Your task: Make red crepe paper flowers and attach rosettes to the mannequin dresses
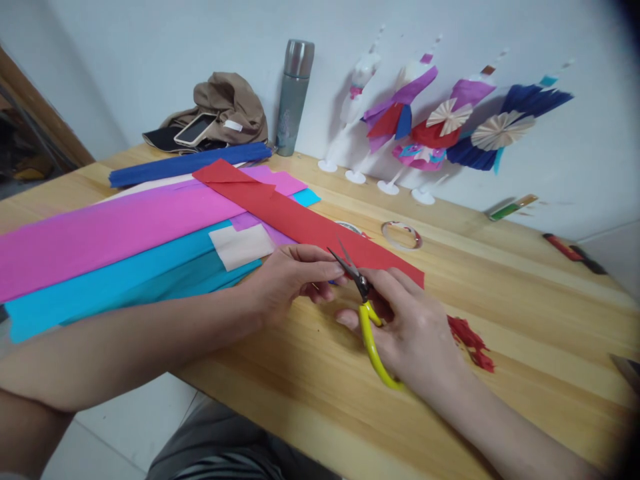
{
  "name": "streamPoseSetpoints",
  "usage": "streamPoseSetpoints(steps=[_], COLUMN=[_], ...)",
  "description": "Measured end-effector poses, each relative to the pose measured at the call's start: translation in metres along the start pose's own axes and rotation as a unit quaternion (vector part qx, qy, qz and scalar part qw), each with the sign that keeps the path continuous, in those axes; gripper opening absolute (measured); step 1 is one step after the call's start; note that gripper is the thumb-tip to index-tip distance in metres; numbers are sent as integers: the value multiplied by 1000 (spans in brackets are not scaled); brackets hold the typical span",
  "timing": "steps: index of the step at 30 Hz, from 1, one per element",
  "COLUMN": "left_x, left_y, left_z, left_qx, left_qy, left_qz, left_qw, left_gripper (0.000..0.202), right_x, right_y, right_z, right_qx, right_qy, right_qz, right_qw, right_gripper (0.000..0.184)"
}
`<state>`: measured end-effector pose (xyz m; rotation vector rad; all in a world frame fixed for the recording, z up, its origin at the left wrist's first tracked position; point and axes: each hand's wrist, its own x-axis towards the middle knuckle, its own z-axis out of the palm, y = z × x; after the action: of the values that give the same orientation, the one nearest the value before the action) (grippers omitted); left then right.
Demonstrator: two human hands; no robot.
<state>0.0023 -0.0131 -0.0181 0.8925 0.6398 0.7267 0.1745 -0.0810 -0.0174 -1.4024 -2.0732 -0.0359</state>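
My right hand (pixel 410 327) grips yellow-handled scissors (pixel 367 320), blades open and pointing up-left toward my left hand. My left hand (pixel 295 273) is curled with fingers pinched together just left of the blade tips; what it pinches is too small to make out. Both hands hover over the wooden table (pixel 525 293), at the near end of a long red crepe paper strip (pixel 300 220). Small red paper scraps (pixel 473 343) lie right of my right wrist.
Pink (pixel 110 233), cyan (pixel 115 287), blue (pixel 190 163) and cream (pixel 243 245) crepe sheets lie left. A tape roll (pixel 401 235), steel flask (pixel 294 97), brown cloth with a phone (pixel 195 129), several paper-dressed mannequins (pixel 430 120), a glue stick (pixel 513 208) and a red-black tool (pixel 575 253) sit farther back.
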Motion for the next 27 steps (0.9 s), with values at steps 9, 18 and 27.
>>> streamPoseSetpoints(steps=[9,18,27], left_x=[-4,-4,-4], left_y=[-6,-6,-9], left_z=[4,5,4], left_qx=[-45,-49,-48], left_qy=[14,20,13], left_qz=[-10,-12,-2], left_qw=[999,999,999], left_gripper=[11,13,10], right_x=[0,1,-1], right_y=[1,-1,0], right_z=[3,1,2], right_qx=[-1,-10,-21], right_qy=[1,-10,-3], right_qz=[-6,7,4], right_qw=[1000,1000,1000], right_gripper=[40,38,39])
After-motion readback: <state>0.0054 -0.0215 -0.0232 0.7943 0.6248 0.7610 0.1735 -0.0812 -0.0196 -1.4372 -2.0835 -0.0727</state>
